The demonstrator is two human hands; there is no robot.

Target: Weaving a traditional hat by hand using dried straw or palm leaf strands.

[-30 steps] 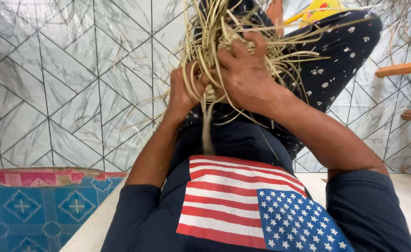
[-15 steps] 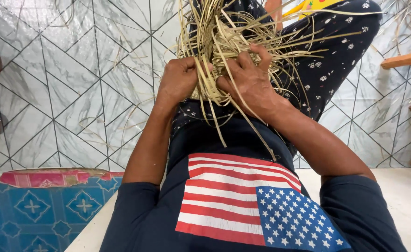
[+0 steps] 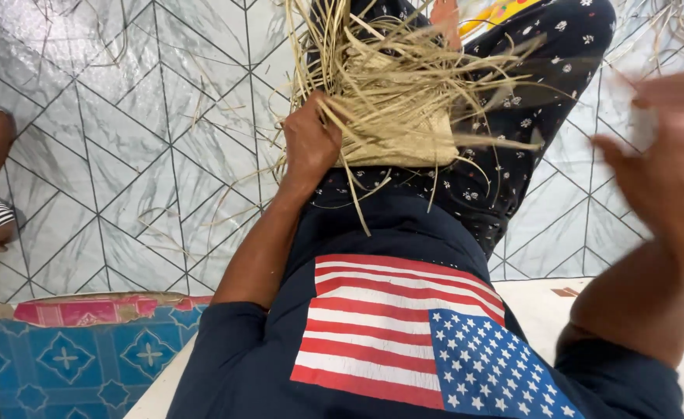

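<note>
On the lap rests a half-woven straw mat point(image 3: 404, 116), loose strands fanning upward. The left hand point(image 3: 309, 143) grips its left edge, fingers closed around strands. The right hand point(image 3: 672, 167), blurred, hangs well right of the mat, fingers spread, empty.

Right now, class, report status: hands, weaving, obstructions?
Left hand grips straw weaving on lap. Right hand raised clear, blurred. Loose strands dangling.

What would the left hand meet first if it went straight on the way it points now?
The left hand already grips the woven straw piece on the lap; further on it would likely meet more loose straw strands, though depth is unclear.
</note>
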